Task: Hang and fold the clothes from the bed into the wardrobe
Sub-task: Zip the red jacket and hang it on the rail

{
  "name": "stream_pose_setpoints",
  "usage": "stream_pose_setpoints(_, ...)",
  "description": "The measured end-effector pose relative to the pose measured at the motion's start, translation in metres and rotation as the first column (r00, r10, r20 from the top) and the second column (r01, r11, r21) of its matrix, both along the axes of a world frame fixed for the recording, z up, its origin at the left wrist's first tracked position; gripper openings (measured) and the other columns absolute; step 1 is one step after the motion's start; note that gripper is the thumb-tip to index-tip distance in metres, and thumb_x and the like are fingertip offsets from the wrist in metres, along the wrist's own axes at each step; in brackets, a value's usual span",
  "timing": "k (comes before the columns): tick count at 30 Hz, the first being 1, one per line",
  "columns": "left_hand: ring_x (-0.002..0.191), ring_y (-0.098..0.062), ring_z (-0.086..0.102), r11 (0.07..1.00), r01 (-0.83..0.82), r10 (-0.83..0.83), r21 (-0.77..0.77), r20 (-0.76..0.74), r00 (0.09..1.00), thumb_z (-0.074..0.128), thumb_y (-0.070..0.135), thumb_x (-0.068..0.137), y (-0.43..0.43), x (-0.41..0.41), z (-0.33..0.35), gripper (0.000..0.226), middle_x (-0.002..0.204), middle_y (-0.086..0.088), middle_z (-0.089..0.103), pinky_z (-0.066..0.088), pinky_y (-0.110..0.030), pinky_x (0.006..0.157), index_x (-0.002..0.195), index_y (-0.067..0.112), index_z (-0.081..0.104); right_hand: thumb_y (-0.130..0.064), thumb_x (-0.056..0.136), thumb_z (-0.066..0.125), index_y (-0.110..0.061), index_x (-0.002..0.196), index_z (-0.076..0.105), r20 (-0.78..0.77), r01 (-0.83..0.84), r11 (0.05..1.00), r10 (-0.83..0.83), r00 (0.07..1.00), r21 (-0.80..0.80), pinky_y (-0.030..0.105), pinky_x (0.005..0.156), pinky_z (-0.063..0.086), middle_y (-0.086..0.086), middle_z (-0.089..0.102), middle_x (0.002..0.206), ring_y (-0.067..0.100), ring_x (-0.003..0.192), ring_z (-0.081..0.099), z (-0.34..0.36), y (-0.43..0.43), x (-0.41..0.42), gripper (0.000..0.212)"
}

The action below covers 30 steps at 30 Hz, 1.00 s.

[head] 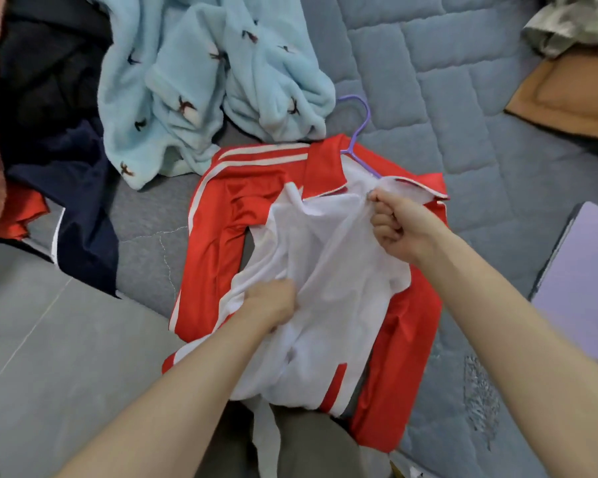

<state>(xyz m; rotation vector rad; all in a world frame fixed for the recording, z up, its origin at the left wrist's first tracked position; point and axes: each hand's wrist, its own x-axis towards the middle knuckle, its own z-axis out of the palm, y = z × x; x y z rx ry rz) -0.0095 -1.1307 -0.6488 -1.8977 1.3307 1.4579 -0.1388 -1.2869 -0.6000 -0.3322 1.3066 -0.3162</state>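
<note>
A red track jacket [221, 215] with white stripes and a white inner lining lies open on the grey quilted bed [446, 81]. A purple hanger [361, 125] pokes out of its collar, the hook pointing away from me. My right hand [397, 225] grips the white lining just below the collar on the right. My left hand [273, 305] clutches a bunch of the lining lower down, near the jacket's middle. The hanger's arms are mostly hidden inside the jacket.
A light blue fleece garment [204, 81] lies crumpled behind the jacket. Dark navy and black clothes [66, 150] are piled at the left, with a red piece [18, 215] beneath. An orange pillow [567, 98] sits far right, a lilac flat object [587, 270] nearer. Grey floor [49, 357] lies at lower left.
</note>
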Motion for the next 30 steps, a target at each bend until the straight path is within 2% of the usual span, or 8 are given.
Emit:
stream_pose_setpoints(7,0.108,-0.024,0.062,0.97,0.217,-0.225,0.113,0.071,0.972,0.048,0.023,0.094,-0.031,-0.008,0.006,0.029,0.115,-0.003,0.063,0.045,-0.032,0.081,0.12,0.013,0.056,-0.023,0.101,0.042,-0.021,0.079,0.05,-0.117,-0.103,0.982,0.085,0.99,-0.16,0.014,0.029,0.012,-0.01,0.032,0.043,0.002,0.032,0.02,-0.008,-0.025,0.014,0.023)
stream_pose_setpoints(11,0.095,-0.024,0.06,0.963,-0.107,0.118,-0.246,0.031,0.992,0.047,0.05,0.092,-0.056,-0.018,0.005,0.036,0.098,0.0,0.063,0.04,-0.03,0.069,0.098,0.017,0.058,-0.024,0.1,0.044,-0.021,0.082,0.053,-0.199,-0.208,0.969,0.179,0.964,-0.136,0.014,0.031,0.014,-0.008,0.035,0.05,0.003,0.036,0.021,-0.017,-0.021,0.007,0.021)
stream_pose_setpoints(15,0.089,-0.026,0.062,0.85,-0.198,0.233,-0.488,0.01,0.973,0.044,0.036,0.098,-0.087,-0.022,0.004,0.024,0.089,-0.003,0.067,0.034,-0.031,0.063,0.083,0.021,0.056,-0.028,0.099,0.05,-0.018,0.079,0.061,-0.28,-0.351,0.895,0.274,0.92,-0.276,0.015,0.032,0.017,-0.004,0.037,0.057,0.002,0.035,0.025,-0.008,-0.042,0.005,0.025)
stream_pose_setpoints(18,0.099,-0.028,0.061,0.89,-0.184,0.241,-0.416,0.088,0.966,0.047,0.03,0.097,-0.091,-0.01,-0.006,0.022,0.1,-0.007,0.068,0.036,-0.031,0.066,0.101,0.019,0.066,-0.03,0.093,0.056,-0.019,0.068,0.07,-0.577,-0.645,0.66,0.374,0.727,-0.385,0.021,0.04,0.031,-0.008,0.041,0.048,0.008,0.04,0.035,0.0,-0.052,0.005,0.03)
stream_pose_setpoints(20,0.108,-0.029,0.058,0.932,-0.137,0.204,-0.337,0.175,0.963,0.048,0.031,0.095,-0.085,0.005,-0.014,0.024,0.113,-0.008,0.064,0.038,-0.032,0.071,0.106,0.018,0.066,-0.03,0.092,0.057,-0.016,0.061,0.065,-0.78,-0.769,0.417,0.191,0.596,-0.485,0.027,0.053,0.036,-0.009,0.045,0.045,0.01,0.047,0.042,0.001,-0.053,0.007,0.034)
stream_pose_setpoints(24,0.107,-0.026,0.057,0.967,-0.192,0.223,-0.169,0.195,0.955,0.051,0.036,0.092,-0.068,0.026,-0.025,0.022,0.112,-0.004,0.063,0.04,-0.033,0.077,0.091,0.019,0.065,-0.024,0.093,0.057,-0.012,0.065,0.056,-0.808,-0.792,0.166,-0.07,0.585,-0.588,0.028,0.059,0.028,-0.005,0.048,0.064,0.015,0.065,0.04,-0.008,-0.051,0.011,0.03)
stream_pose_setpoints(26,0.1,-0.024,0.059,0.965,-0.217,0.243,-0.15,0.18,0.953,0.051,0.038,0.091,-0.062,0.028,-0.029,0.022,0.104,-0.005,0.066,0.04,-0.03,0.072,0.082,0.02,0.06,-0.02,0.092,0.055,-0.013,0.085,0.066,-0.896,-0.89,0.111,-0.003,0.445,-0.443,0.034,0.066,0.038,0.0,0.062,0.084,0.021,0.082,0.047,-0.026,-0.051,0.005,0.015)
stream_pose_setpoints(30,0.106,-0.026,0.058,0.967,-0.2,0.23,-0.16,0.198,0.953,0.049,0.036,0.092,-0.063,0.025,-0.035,0.029,0.112,-0.007,0.063,0.039,-0.031,0.073,0.104,0.015,0.064,-0.014,0.086,0.054,-0.016,0.107,0.065,-0.867,-0.963,0.214,0.434,0.246,-0.166,0.038,0.088,0.044,0.006,0.064,0.11,0.028,0.106,0.055,-0.06,-0.031,-0.016,0.024)
